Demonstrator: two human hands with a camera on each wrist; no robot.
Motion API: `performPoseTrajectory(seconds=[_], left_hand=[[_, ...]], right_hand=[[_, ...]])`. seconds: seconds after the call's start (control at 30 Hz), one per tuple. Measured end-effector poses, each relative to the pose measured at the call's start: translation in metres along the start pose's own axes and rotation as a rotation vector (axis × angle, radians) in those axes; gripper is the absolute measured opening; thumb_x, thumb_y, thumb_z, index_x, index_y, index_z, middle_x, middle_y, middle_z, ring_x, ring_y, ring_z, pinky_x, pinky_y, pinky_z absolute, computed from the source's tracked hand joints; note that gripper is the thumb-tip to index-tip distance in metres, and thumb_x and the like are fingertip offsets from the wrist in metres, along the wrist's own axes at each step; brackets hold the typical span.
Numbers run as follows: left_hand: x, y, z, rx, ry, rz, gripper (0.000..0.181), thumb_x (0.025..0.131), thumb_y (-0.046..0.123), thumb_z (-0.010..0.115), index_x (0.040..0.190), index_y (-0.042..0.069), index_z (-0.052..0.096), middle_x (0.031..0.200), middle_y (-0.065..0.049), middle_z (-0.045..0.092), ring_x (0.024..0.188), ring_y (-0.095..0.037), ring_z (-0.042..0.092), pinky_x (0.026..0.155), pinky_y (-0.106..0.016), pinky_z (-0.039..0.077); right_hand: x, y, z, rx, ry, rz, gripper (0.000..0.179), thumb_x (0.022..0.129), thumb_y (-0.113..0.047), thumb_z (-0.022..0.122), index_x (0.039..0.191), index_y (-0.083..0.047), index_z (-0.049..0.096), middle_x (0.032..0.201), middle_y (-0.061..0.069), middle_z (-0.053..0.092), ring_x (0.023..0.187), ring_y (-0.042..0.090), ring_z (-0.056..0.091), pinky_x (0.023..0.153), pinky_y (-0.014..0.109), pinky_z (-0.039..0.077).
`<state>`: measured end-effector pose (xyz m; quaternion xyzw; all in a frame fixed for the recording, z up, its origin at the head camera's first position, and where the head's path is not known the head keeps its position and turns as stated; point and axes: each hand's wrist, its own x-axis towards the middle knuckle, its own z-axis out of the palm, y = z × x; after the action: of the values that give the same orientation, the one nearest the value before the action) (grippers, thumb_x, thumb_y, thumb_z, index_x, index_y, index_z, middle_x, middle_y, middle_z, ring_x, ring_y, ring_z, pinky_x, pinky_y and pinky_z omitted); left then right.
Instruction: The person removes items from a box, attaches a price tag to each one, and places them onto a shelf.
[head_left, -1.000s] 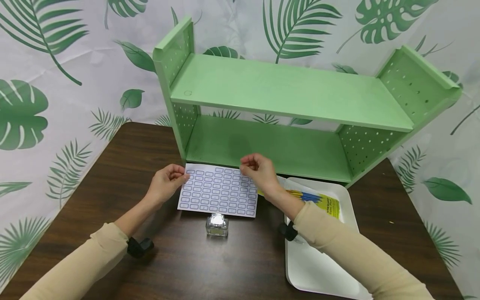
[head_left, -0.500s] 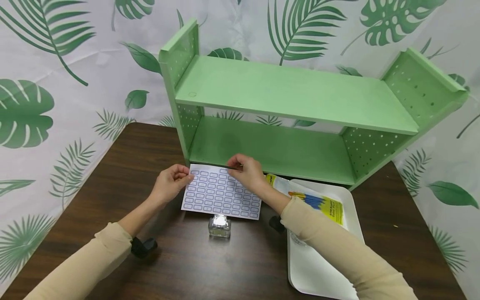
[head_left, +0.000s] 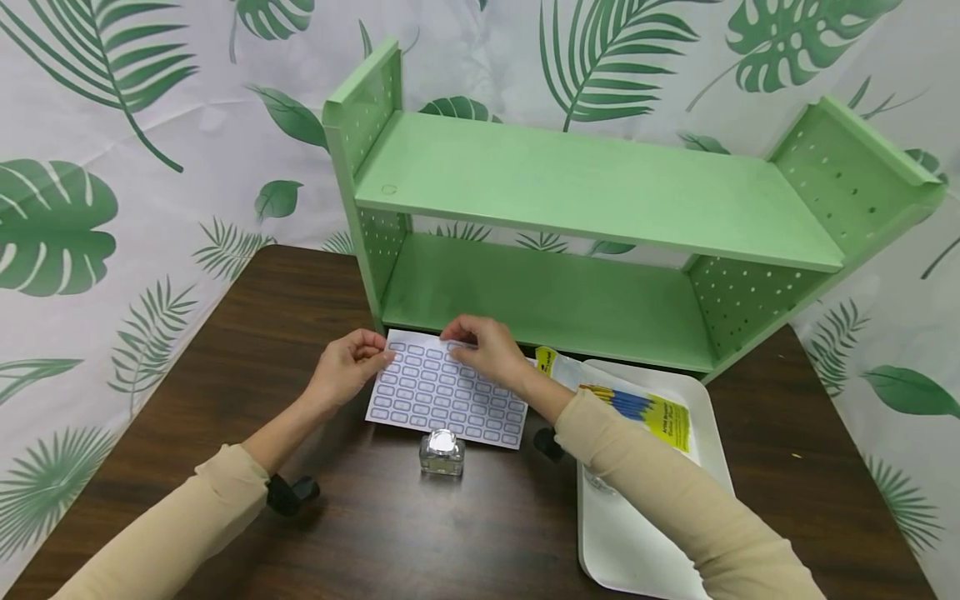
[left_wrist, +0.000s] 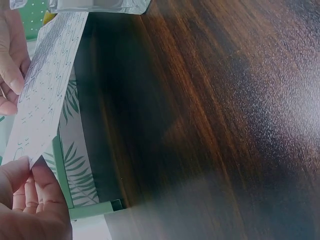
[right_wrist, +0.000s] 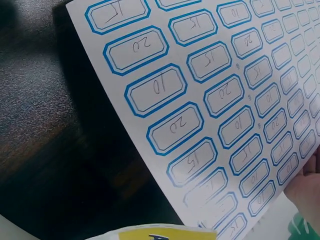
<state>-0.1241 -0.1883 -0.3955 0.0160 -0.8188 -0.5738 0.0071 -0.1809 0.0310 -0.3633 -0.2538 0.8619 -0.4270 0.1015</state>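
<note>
White paper label sheet (head_left: pixel 438 400), held up in front of the green shelf (head_left: pixel 600 183), over the counter (head_left: pixel 450 542). Probably light, bendy, easily creased; best taken by corners or margins. Left hand (head_left: pixel 343 372): grip pinching the near-left top corner, thumb on the printed face. Right hand (head_left: pixel 491 354): fingers bent at top edge; can't tell if gripping anything. Both reach forward.
</note>
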Motion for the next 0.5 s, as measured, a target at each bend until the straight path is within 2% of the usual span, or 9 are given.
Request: performPoseTrajectory(seconds=[0.5], left_hand=[[0.0005,-0.0006,0.0019,-0.017,-0.027,-0.022,0.018,0.09,0.006,0.062,0.099,-0.008,0.056,0.078,-0.007,0.061,0.067,-0.005,0.053,0.062,-0.022,0.049]], right_hand=[[-0.0019,0.005,0.0007,-0.003,0.001,0.009,0.016,0.083,0.002,0.067,0.098,-0.003,0.069,0.088,0.007,0.068,0.079,0.013,0.06,0.07,0.02,0.051]])
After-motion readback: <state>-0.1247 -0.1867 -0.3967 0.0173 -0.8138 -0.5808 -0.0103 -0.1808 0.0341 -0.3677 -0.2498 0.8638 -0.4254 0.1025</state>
